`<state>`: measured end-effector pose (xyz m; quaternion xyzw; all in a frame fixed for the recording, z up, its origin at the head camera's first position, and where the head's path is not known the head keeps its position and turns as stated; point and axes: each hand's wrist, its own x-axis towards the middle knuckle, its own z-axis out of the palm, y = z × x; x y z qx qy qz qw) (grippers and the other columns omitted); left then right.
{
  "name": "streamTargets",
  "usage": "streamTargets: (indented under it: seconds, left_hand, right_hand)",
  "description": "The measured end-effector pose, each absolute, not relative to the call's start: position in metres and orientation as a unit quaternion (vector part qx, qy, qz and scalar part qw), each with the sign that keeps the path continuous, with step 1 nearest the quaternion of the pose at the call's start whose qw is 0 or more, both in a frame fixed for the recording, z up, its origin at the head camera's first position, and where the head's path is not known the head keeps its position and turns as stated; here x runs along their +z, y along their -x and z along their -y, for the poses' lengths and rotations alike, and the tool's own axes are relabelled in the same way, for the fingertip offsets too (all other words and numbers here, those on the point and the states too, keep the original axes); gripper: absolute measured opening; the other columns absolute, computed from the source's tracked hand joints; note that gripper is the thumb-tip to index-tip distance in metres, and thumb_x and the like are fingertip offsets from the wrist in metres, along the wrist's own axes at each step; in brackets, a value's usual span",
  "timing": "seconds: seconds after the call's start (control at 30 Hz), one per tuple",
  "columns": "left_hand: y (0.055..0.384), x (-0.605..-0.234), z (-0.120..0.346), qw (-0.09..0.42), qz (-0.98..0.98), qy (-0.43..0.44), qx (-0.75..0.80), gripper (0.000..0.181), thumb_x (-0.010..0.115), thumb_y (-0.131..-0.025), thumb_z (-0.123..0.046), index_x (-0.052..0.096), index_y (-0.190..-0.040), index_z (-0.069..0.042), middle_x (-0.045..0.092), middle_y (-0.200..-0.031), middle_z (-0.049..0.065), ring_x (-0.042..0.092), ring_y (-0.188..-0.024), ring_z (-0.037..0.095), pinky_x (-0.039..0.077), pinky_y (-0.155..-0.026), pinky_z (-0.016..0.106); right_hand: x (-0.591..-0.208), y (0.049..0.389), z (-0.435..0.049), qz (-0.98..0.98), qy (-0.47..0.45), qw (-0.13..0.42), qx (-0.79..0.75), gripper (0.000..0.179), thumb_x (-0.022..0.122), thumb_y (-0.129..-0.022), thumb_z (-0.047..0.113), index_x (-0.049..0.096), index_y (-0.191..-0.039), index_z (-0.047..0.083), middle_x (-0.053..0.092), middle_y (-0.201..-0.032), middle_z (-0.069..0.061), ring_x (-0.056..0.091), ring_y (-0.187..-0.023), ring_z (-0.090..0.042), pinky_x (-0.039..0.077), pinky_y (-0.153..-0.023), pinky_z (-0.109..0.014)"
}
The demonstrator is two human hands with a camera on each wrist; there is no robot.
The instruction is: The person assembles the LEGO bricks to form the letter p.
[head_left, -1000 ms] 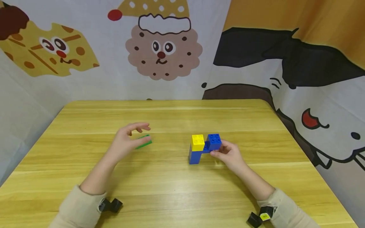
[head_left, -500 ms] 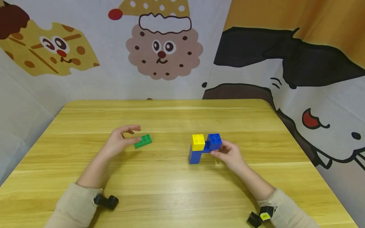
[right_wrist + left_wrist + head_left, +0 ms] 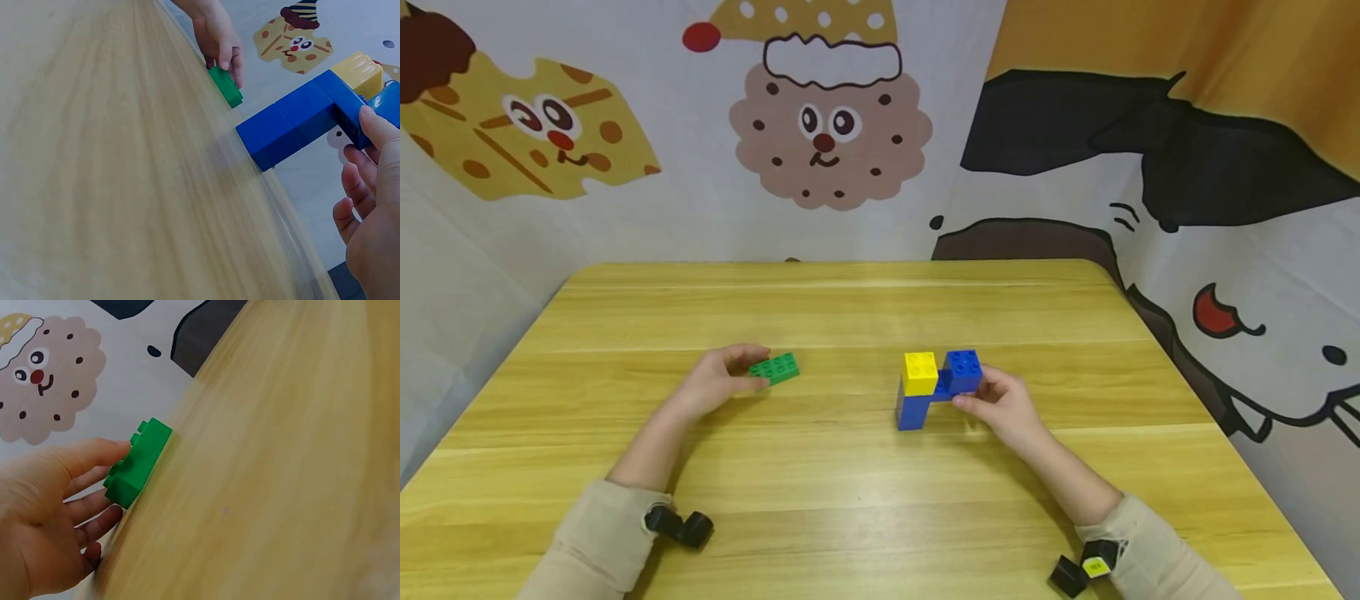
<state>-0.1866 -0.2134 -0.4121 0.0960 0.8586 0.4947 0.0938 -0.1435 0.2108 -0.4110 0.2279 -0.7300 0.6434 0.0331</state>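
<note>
At the left end of a green building brick [image 3: 777, 367], my left hand [image 3: 718, 383] has its thumb on the near side and its fingers on the far side. The brick lies studs up on the table; in the left wrist view the thumb tip meets its studded edge. My right hand [image 3: 1003, 410] pinches the overhanging right end of a toy-brick structure [image 3: 913, 412]. Its stacked blue column stands on the table and carries a blue crosspiece. A yellow brick [image 3: 920, 373] sits above the column, and a square blue brick [image 3: 962, 372] tops the held end.
The wooden table [image 3: 865, 508] has a rounded back edge against a cartoon-printed cloth [image 3: 850, 237]. Black wrist cameras [image 3: 679, 527] are strapped over beige sleeves [image 3: 598, 542]. Table surface lies between the green brick and the structure.
My left hand has drawn back to the left from above the green brick, then lowered around its left end, uncovering its studs. The right hand and the structure stay in place.
</note>
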Motion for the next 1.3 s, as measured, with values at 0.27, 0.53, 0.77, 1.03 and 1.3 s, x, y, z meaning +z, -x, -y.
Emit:
streamTargets:
  seconds: [0.27,0.53,0.77,1.03,1.3]
  left_hand:
    - [0.187,-0.417,0.213,0.091,-0.865,-0.090,0.485,0.052,0.076,-0.083,-0.018,0.058,-0.129,-0.002,0.059,-0.123,0.014,0.052,-0.106,0.029,0.042,-0.089,0.042]
    - [0.187,-0.418,0.213,0.086,-0.865,-0.084,0.487,0.048,0.075,-0.084,-0.017,0.060,-0.127,-0.004,0.059,-0.113,0.013,0.051,-0.097,0.027,0.043,-0.081,0.037]
    - [0.187,-0.417,0.213,0.084,-0.861,-0.081,0.495,0.047,0.074,-0.084,-0.017,0.060,-0.127,-0.004,0.059,-0.110,0.013,0.052,-0.096,0.027,0.044,-0.080,0.038]
    - [0.185,-0.413,0.210,0.072,-0.857,-0.079,0.504,0.045,0.075,-0.083,-0.016,0.062,-0.125,-0.005,0.059,-0.105,0.014,0.052,-0.091,0.027,0.046,-0.076,0.038]
    - [0.183,-0.404,0.203,0.054,-0.867,-0.092,0.486,0.042,0.075,-0.083,-0.018,0.064,-0.123,-0.008,0.058,-0.103,0.014,0.049,-0.083,0.027,0.043,-0.063,0.032]
  right_hand:
    - [-0.413,0.145,-0.211,0.731,-0.227,0.036,0.642,0.037,0.069,-0.082,-0.009,0.069,-0.106,0.018,0.069,-0.091,0.003,0.063,-0.079,-0.011,0.053,-0.069,-0.025]
    - [-0.413,0.144,-0.211,0.728,-0.228,0.036,0.646,0.039,0.069,-0.082,-0.009,0.069,-0.107,0.020,0.069,-0.092,0.003,0.063,-0.080,-0.011,0.053,-0.070,-0.025]
    - [-0.412,0.144,-0.210,0.731,-0.226,0.036,0.643,0.037,0.069,-0.082,-0.009,0.069,-0.108,0.016,0.069,-0.093,0.003,0.064,-0.081,-0.012,0.053,-0.071,-0.026]
    - [-0.411,0.144,-0.210,0.721,-0.234,0.034,0.651,0.047,0.068,-0.081,-0.012,0.066,-0.111,0.024,0.068,-0.094,0.004,0.063,-0.081,-0.010,0.052,-0.071,-0.025]
    - [-0.410,0.144,-0.210,0.711,-0.242,0.041,0.659,0.046,0.067,-0.083,-0.010,0.065,-0.112,0.026,0.067,-0.094,0.005,0.061,-0.081,-0.009,0.051,-0.070,-0.022]
